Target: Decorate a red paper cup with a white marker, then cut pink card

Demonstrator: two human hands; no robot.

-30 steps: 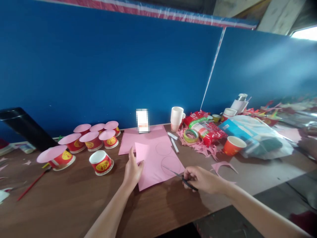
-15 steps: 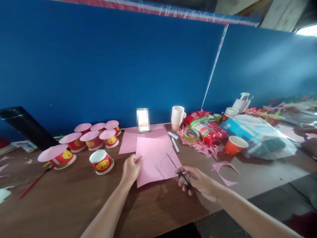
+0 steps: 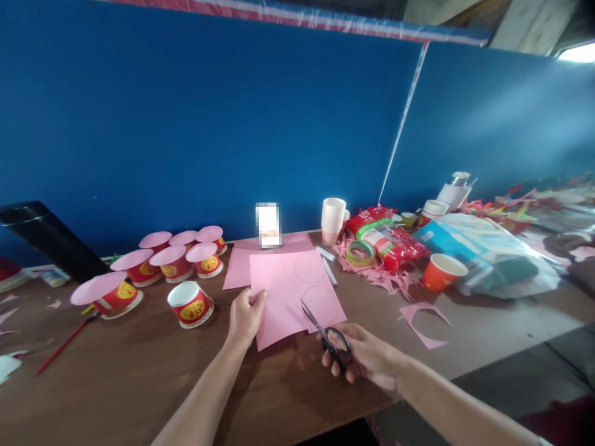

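Observation:
My left hand (image 3: 245,316) pinches the left edge of a pink paper sheet (image 3: 288,291) and holds it lifted off the brown table (image 3: 116,371). Two pencilled circles are drawn on the sheet. My right hand (image 3: 367,359) grips black-handled scissors (image 3: 325,331), whose blades point up and left at the sheet's lower right edge. A second pink sheet (image 3: 239,263) lies flat behind the first.
Several upturned red paper cups with pink discs (image 3: 162,260) stand at the left, one without a disc (image 3: 189,303). White cups (image 3: 332,220), a tape roll (image 3: 359,253), red packets (image 3: 385,238), an orange cup (image 3: 441,271), plastic bags (image 3: 488,254) and pink scraps (image 3: 423,319) fill the right. A blue partition stands behind.
My left hand has lifted and turned the pink sheet. My right hand has drawn back toward me and swung the scissors round, so the blades now point at the sheet's lower edge.

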